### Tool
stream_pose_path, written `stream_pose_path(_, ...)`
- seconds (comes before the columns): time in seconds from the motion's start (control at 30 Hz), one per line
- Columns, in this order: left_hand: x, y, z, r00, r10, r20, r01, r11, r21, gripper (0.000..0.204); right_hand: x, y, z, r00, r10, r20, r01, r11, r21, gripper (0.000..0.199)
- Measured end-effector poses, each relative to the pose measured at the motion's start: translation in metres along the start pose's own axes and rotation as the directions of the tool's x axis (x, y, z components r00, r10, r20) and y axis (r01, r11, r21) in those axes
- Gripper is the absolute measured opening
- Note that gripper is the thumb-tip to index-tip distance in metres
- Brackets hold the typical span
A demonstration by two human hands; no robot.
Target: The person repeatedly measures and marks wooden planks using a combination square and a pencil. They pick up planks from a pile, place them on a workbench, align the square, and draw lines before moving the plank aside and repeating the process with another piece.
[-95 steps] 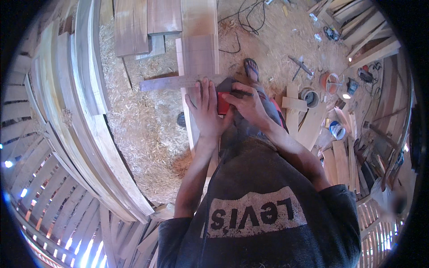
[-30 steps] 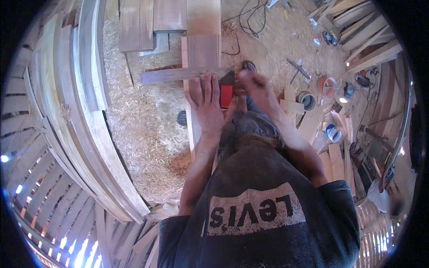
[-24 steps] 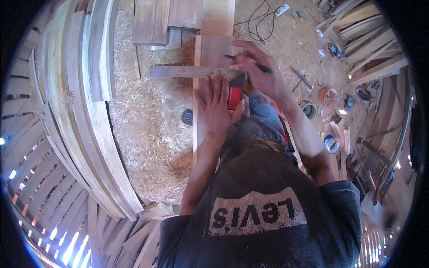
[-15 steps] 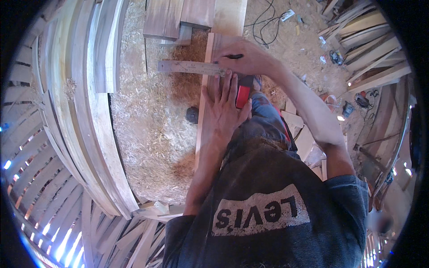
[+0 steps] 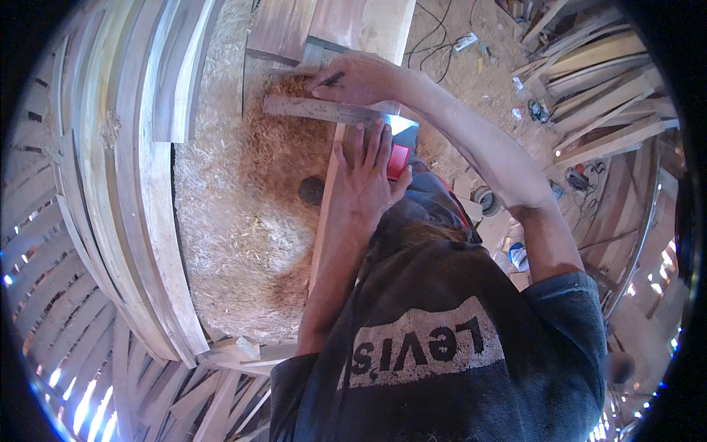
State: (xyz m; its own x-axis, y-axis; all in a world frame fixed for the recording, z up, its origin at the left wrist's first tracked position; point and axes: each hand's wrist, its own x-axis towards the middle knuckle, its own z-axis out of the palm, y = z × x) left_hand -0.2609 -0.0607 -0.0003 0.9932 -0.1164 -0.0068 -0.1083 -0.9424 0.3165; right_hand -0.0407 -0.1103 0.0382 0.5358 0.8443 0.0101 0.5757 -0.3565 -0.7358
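Note:
A wooden board [image 5: 325, 228] lies lengthwise under my left forearm. Across its width rests a try square, its metal blade [image 5: 302, 109] reaching past the board's left edge and its red stock [image 5: 398, 160] against the right side. My left hand [image 5: 361, 177] holds the square down, fingers spread toward the blade and thumb by the stock. Just beyond the blade, my right hand [image 5: 361, 82] is closed around a short dark pencil-like marking tool [image 5: 333, 79]. Its tip is too blurred to make out, and the hand covers the board's far part.
Long planks [image 5: 158, 243] stand stacked along the left. More boards [image 5: 280, 29] lie ahead, above shavings [image 5: 236, 221] on the ground. A round dark object [image 5: 311, 191] sits beside the board. A cable [image 5: 445, 44] and a pile of offcuts [image 5: 607, 96] are at the right.
My right hand has moved left with the marking tool, now out past the board's left edge. My left hand stays on the square. The view has shifted slightly.

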Motion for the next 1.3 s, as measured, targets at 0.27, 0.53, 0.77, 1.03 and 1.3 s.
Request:
stream_pose_path(0.27, -0.003, -0.005, -0.008, 0.998, -0.038, 0.045, 0.043, 0.993, -0.108, 0.089, -0.158, 0.021, 0.034, 0.550, 0.625, -0.554, -0.409, 0.780, 0.474, 0.024)
stream_pose_path(0.53, -0.049, 0.013, -0.005, 0.947, -0.322, 0.010, 0.238, 0.678, -0.696, 0.075, -0.174, -0.074, 0.005, 0.949, 0.305, 0.082, -0.308, 0.835, 0.456, 0.027)
stream_pose_path(0.77, -0.114, 0.054, -0.010, 0.131, -0.986, 0.107, -0.187, -0.131, -0.974, 0.035, -0.082, -0.098, -0.033, 0.867, -0.149, 0.476, 0.071, 0.982, 0.177, 0.032)
stream_pose_path(1.03, -0.113, 0.139, 0.089, -0.540, -0.722, 0.433, -0.656, 0.039, -0.753, 0.014, -0.018, -0.052, -0.005, 0.873, -0.073, 0.483, -0.168, 0.884, 0.437, 0.027)
stream_pose_path(1.3, -0.068, 0.098, 0.095, -0.801, -0.300, 0.517, -0.588, 0.551, -0.592, 0.019, 0.009, -0.095, 0.045, 0.527, -0.287, 0.800, -0.092, 0.917, 0.389, 0.084)
